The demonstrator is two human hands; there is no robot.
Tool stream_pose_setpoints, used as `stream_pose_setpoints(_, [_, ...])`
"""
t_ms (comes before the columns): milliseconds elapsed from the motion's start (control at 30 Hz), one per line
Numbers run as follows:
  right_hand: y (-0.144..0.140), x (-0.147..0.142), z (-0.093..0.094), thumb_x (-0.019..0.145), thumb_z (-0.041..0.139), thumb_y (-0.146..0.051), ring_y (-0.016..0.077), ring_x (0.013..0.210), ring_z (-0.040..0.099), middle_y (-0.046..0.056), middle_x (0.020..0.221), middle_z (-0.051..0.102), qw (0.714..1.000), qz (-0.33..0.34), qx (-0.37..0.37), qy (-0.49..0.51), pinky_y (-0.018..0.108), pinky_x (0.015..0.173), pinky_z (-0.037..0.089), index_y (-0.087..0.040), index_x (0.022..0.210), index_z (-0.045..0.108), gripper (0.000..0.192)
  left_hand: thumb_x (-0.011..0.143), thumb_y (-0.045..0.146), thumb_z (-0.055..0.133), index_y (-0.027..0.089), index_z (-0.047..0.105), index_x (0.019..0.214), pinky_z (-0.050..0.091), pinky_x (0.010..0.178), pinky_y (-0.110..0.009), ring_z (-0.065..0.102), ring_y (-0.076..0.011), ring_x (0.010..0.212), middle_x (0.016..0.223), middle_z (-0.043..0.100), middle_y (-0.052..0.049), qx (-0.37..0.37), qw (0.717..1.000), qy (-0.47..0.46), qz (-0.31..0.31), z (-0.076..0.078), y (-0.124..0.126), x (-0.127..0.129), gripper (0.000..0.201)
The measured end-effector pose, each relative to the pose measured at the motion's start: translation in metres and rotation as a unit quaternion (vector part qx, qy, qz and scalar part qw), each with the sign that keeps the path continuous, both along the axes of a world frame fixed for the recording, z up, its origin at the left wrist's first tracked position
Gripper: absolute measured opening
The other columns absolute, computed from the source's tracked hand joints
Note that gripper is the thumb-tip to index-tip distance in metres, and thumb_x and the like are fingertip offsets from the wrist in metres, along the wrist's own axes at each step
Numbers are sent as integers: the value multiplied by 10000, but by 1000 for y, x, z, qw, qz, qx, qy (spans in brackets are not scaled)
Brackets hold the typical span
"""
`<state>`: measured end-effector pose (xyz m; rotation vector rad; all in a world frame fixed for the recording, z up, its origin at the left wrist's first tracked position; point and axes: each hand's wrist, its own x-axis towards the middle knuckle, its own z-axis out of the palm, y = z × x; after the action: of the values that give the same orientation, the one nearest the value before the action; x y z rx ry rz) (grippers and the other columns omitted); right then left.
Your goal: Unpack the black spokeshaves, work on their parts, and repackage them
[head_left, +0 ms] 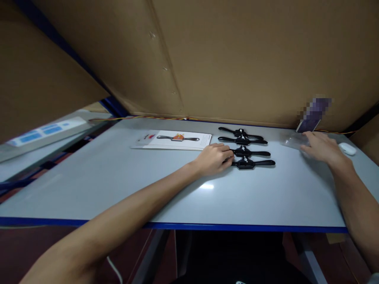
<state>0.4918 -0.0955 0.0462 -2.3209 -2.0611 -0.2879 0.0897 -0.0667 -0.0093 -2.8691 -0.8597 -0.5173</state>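
Several black spokeshaves lie in a row on the table, each crosswise: the far spokeshave [240, 133], a second spokeshave [242, 140], a third spokeshave [243, 151] and the nearest spokeshave [246, 163]. My left hand [215, 158] is closed, its curled fingers at the left handles of the nearest two; those handle ends are hidden under it. At the back right, my right hand [321, 146] pinches a clear plastic bag [293, 140] resting on the table. Left of the spokeshaves lies a flat white package [177, 140] with a spokeshave printed on it.
A blurred-out phone-like panel [314, 114] leans near the back edge, behind my right hand. A white earbud case [347, 149] sits at the far right. Cardboard walls [222, 59] enclose the table [177, 197]. A thin wire [142, 116] runs along the back.
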Motion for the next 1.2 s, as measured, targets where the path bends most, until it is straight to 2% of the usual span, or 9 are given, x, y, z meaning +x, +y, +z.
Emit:
stream_pose_setpoints(167, [4,0,-3,925,545,-110,338,1070,633,240,1299,734,1000,-23,-19,-2,428,758,294,-159,1372,722,484,1024,277,440,158,748,908,484,730,-344,638,-211,751,834,714,-83,-31,999,-12,-2,-5,0,2,351])
stream_pose_setpoints(333, [6,9,-2,984,611,-290,332,1032,636,310,1320,689,999,-45,-15,12,408,730,322,-63,1391,695,473,1028,277,413,158,744,929,474,707,-338,643,-213,758,840,727,-86,-49,999,-23,-8,-4,0,2,365])
stream_pose_setpoints(433, [5,10,-2,976,633,-265,288,942,633,285,1242,719,998,-53,-9,23,390,711,327,-67,1351,715,432,1020,266,410,161,740,947,476,709,-336,647,-210,758,850,733,-85,-59,998,-29,-17,-2,-1,3,354])
stream_pose_setpoints(533, [1,-1,3,991,628,-312,304,959,627,280,1262,716,998,-60,31,17,406,725,311,-86,1344,717,428,1021,266,398,164,735,952,476,710,-340,642,-206,742,847,735,-83,-66,997,-28,-21,-1,-1,3,359])
stream_pose_setpoints(667, [-8,-25,12,977,673,-345,337,1017,632,235,1294,726,990,-48,129,-1,433,771,288,-141,1293,740,382,1013,264,392,173,729,966,483,725,-356,642,-209,750,871,746,-85,-75,996,-27,-24,-1,0,3,352])
stream_pose_setpoints(900, [-22,-64,10,986,658,-367,359,1162,609,166,1399,694,951,134,274,43,467,909,346,-215,1221,730,289,1014,278,406,183,702,1020,486,720,-359,634,-207,755,874,730,-78,-82,995,-52,-13,-5,-1,3,311])
stream_pose_setpoints(1067, [-36,-100,-2,996,648,-380,340,1128,638,141,1364,717,940,242,236,55,476,922,375,-233,1276,696,320,992,357,473,190,603,1173,540,818,-408,646,-245,939,1068,710,-130,-21,976,-214,19,-3,-8,0,279])
stream_pose_setpoints(1133, [-41,-111,-8,982,661,-374,331,1103,652,129,1333,739,934,279,216,63,470,914,380,-229,1283,690,335,958,422,524,204,592,1213,546,929,-473,632,-288,1093,1219,680,-160,17,974,-227,-6,0,-11,-1,342])
stream_pose_setpoints(1200, [-45,-119,-15,982,657,-377,326,1093,661,123,1305,758,926,305,208,75,462,906,384,-219,1280,690,339,929,457,574,218,599,1281,532,1017,-528,604,-329,1233,1371,631,-177,45,977,-198,-69,2,-14,-1,426])
